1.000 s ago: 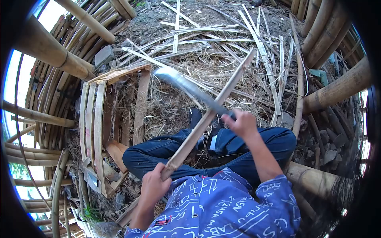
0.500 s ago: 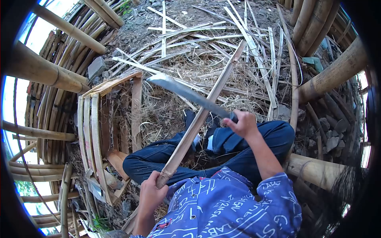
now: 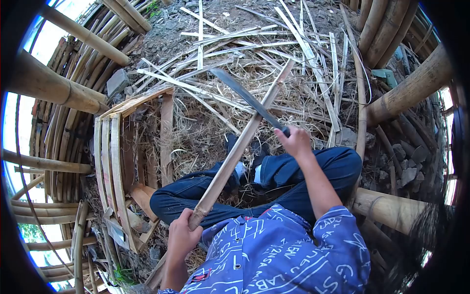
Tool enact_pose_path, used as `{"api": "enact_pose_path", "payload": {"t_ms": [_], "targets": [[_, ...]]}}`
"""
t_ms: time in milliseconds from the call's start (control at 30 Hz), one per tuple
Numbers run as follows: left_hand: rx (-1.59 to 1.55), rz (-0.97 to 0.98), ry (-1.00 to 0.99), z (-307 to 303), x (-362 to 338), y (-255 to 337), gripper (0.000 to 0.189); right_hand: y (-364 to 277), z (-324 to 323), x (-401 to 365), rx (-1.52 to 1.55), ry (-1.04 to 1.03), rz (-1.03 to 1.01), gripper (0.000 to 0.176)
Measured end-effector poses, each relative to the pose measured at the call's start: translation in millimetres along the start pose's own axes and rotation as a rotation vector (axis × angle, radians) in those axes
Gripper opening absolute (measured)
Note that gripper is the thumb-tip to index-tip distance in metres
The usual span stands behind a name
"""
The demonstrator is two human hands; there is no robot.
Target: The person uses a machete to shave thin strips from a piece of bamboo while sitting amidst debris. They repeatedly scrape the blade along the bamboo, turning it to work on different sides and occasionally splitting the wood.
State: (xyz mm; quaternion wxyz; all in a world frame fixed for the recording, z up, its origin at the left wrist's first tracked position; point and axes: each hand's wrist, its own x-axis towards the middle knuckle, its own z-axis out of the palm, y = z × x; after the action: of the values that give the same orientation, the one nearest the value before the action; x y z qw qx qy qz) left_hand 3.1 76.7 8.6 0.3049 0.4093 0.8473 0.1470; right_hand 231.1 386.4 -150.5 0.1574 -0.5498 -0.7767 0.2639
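My left hand (image 3: pixel 184 232) is closed around the near end of a long split bamboo strip (image 3: pixel 229 167). The strip slants up and away to the right, over my crossed legs. In my right hand (image 3: pixel 296 142) is the dark handle of a long-bladed machete (image 3: pixel 241 92), the fingers wrapped round it. Its blade lies across the upper half of the strip, touching or just over it, with the tip pointing to the upper left. Exactly how the edge meets the bamboo cannot be made out.
Thin bamboo strips (image 3: pixel 313 61) and curly shavings (image 3: pixel 289 105) cover the ground ahead. A slatted wooden crate (image 3: pixel 116 161) stands to my left. Thick bamboo poles (image 3: pixel 411 88) frame both sides, and broken stones (image 3: pixel 410 174) lie at the right.
My right hand has shifted slightly up and away, and the machete has moved along the strip toward its far end, its blade now angled more steeply. The left hand keeps its hold.
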Motion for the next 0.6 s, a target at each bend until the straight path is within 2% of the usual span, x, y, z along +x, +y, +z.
{"api": "enact_pose_path", "payload": {"t_ms": [100,200,300,400,500,600], "targets": [[-0.06,-0.048,0.0,-1,2,-1,0.028,-31,15,-16,0.202,0.049,-0.05,0.054],[-0.139,-0.054,0.014,-3,-1,0,0.026,-46,0,-17,0.216,0.011,-0.113,0.053],[-0.106,-0.076,0.019,-12,-10,3,0.027,-16,-9,8,-0.011,0.13,-0.211,0.061],[-0.082,0.005,0.064,-14,-19,-6,0.028,14,-22,33,-0.013,0.04,0.017,0.067],[-0.135,-0.033,-0.004,-9,-20,-10,0.028,30,-24,33,0.013,0.157,-0.02,0.067],[-0.12,-0.01,-0.042,-1,-12,-9,0.028,23,-25,13,0.045,0.143,-0.073,0.066]]}}
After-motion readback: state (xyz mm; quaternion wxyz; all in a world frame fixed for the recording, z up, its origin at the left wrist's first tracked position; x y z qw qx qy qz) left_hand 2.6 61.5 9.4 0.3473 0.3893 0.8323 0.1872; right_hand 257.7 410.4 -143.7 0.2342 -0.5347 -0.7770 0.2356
